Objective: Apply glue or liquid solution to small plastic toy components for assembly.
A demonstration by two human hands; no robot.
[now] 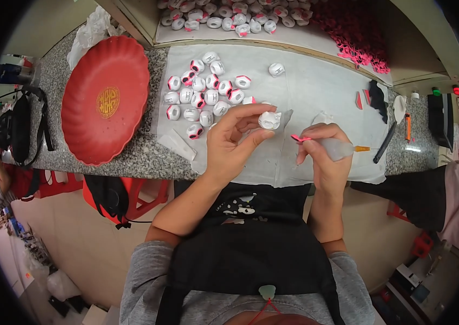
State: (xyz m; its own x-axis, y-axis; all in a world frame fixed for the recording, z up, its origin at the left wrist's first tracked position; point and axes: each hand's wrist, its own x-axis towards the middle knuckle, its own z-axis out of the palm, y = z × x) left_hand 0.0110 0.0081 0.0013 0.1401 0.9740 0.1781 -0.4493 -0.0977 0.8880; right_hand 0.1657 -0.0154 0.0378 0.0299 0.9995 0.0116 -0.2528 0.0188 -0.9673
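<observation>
Head view: near the middle of the frame, the person's left hand (228, 143) pinches a small white rounded piece (269, 121) between thumb and fingers. Right of centre, the right hand (328, 160) holds a small pink-and-black piece (297, 138) at its fingertips and, in the same grasp, a translucent bottle (339, 149) whose orange tip points right. Loose white-and-pink pieces (211, 96) lie on a white sheet (321, 65) at upper centre-left; a red scalloped tray (126, 70) fills the upper left.

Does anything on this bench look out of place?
Only mildly: one white ball sits alone on the white sheet, apart from the cluster of similar balls to its left. It could be deliberate.
</observation>
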